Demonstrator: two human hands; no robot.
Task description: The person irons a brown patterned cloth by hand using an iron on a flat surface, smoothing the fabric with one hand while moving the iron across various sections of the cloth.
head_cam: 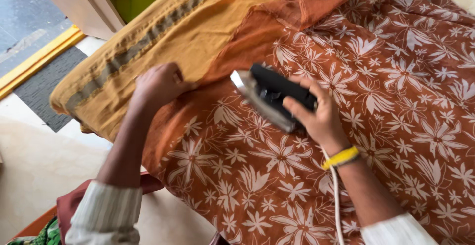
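- Padded and draped in a mustard cloth (163, 32), the ironing table (74, 94) fills most of the view; beyond its left edge lie pale floor, a dark mat (42, 94) and a yellow door sill (37, 59).
- An orange-brown fabric (307, 175) printed with white flowers is spread over the table, its plain orange border (237, 47) running up toward the top edge.
- The right hand (316, 114) is closed round the black handle of an iron (269, 99), fingers wrapped over the top and thumb along the near side. The metal soleplate shows at the iron's left, so the iron looks tipped slightly rather than flat; whether the plate touches the fabric cannot be told.
- The left hand (158, 86) is loosely curled, knuckles up, pressing down on the fabric's plain border where it meets the mustard cloth. It seems to pin the fabric rather than grip it.
- The iron sits just right of the left hand, tip pointing toward it, with a small strip of fabric between them.
- A white cord (336, 200) trails from the iron past the right wrist, which wears a yellow band (341, 157), and runs down over the fabric.
- Judged from this, good work here means keeping the fabric taut under the left hand, keeping those fingers clear of the iron's tip, laying the plate flat, and keeping the cord off the pressed area.
- A green bottle (133, 0) stands beyond the table's far corner.
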